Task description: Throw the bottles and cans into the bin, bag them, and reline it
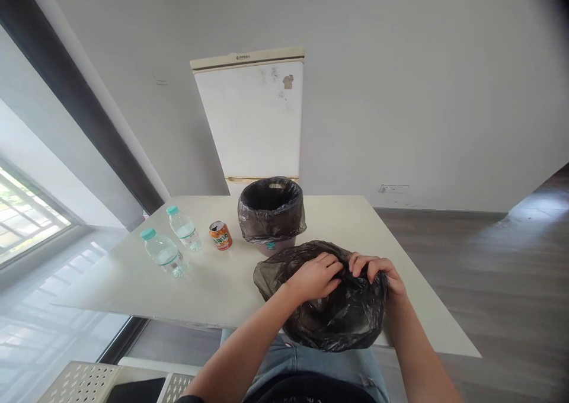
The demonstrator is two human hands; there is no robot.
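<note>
A crumpled black plastic bag (338, 314) lies at the near edge of the white table (213, 284). My left hand (316, 275) has its fingers curled into the bag's top. Right beside it, my right hand (377, 271) pinches the same plastic. The two hands almost touch. Behind the bag stands a small bin (272, 213) lined with another black bag.
Two water bottles with green caps (163, 252) (184, 228) and an orange drink can (220, 235) stand on the table's left half. A white fridge (253, 118) stands against the wall behind. A white perforated stool (80, 382) is at the lower left.
</note>
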